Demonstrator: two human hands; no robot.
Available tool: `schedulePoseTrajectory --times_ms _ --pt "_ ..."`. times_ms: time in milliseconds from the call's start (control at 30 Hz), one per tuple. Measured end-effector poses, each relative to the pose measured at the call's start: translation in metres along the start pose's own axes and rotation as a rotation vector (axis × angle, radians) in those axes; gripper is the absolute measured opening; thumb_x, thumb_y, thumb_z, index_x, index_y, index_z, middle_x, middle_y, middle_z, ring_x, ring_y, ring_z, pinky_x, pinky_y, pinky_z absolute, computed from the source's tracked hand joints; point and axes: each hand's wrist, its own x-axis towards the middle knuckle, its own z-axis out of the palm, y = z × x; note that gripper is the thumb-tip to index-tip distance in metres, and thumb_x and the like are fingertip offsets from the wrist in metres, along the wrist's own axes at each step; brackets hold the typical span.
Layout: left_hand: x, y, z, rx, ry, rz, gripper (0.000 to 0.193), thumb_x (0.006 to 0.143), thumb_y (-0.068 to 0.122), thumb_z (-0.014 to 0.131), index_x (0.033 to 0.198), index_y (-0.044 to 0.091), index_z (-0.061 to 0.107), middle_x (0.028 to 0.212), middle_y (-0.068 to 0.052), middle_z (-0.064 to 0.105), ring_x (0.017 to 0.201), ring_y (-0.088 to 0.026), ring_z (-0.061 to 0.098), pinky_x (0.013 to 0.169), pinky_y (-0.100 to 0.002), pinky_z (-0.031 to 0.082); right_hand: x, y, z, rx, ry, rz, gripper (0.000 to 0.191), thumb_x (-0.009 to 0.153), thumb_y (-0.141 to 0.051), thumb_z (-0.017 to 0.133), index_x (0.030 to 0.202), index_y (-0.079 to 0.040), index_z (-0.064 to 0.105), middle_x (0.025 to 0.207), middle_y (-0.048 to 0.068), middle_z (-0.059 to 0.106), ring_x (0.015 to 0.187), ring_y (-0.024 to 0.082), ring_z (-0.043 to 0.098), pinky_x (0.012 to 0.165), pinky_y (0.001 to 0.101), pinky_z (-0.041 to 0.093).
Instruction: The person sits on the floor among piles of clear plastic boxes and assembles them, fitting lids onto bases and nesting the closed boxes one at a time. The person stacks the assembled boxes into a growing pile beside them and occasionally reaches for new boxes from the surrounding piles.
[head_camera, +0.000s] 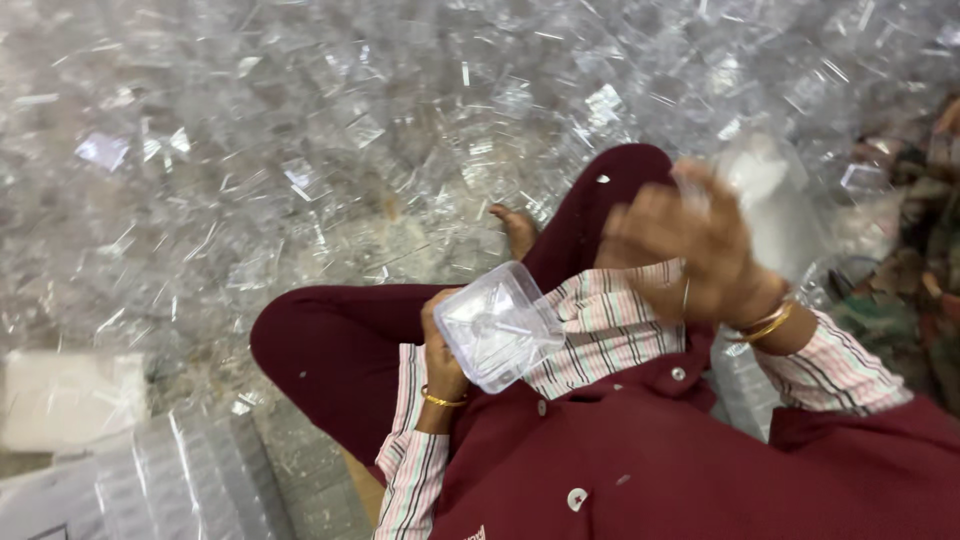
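The left hand (441, 350), wrist bent up, grips a clear plastic box (497, 325) over the lap. The right hand (690, 245) is raised and blurred, fingers curled around a clear piece (760, 180).

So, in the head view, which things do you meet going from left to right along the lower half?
Stacked clear trays → left hand → clear square box → right hand, blurred → gold bangles

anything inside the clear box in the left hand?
The clear box looks empty; striped sleeve and maroon cloth show through it. The left hand covers its near edge.
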Motion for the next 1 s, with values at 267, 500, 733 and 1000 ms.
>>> schedulePoseTrajectory --times_ms 267,500,733,1000 --pt "0.0 -0.014 -0.008 -0.073 -0.035 -0.067 0.056 0.09 0.018 0.075 0.137 0.003 0.049 0.136 -0.014 0.058 0.125 -0.028 0.06 0.109 -0.042 0.05 -0.183 0.083 0.017 -0.315 -0.497 0.824 0.068 0.095 -0.039 0.073 0.147 0.0 0.054 0.143 0.023 0.055 0.131 0.041 0.049 0.111 0.0501 0.04" --pt "-0.007 -0.031 -0.013 -0.008 -0.041 -0.061 0.056 0.091 0.02 0.075 0.138 0.003 0.049 0.135 -0.013 0.058 0.125 -0.027 0.06 0.108 -0.04 0.051 -0.215 0.082 0.058 -0.105 -0.533 1.104 0.06 0.097 -0.031 0.07 0.151 -0.009 0.055 0.123 0.017 0.062 0.117 0.04 0.054 0.101 0.0485 0.046" --pt "-0.008 -0.062 -0.019 0.097 -0.01 -0.03 0.057 0.092 0.022 0.075 0.139 0.004 0.049 0.135 -0.012 0.059 0.124 -0.026 0.061 0.107 -0.039 0.052 -0.173 0.112 0.042 0.062 -0.158 0.946 0.047 0.105 -0.027 0.067 0.147 -0.008 0.057 0.134 0.017 0.061 0.124 0.034 0.059 0.107 0.0436 0.049" --pt "-0.015 -0.08 -0.018 0.21 0.004 -0.012 0.058 0.093 0.024 0.075 0.14 0.004 0.049 0.135 -0.011 0.059 0.123 -0.024 0.061 0.106 -0.038 0.053 -0.135 0.185 0.051 0.226 -0.732 1.085 0.049 0.097 -0.047 0.066 0.123 -0.006 0.075 0.104 0.017 0.075 0.096 0.032 0.072 0.086 0.044 0.055"
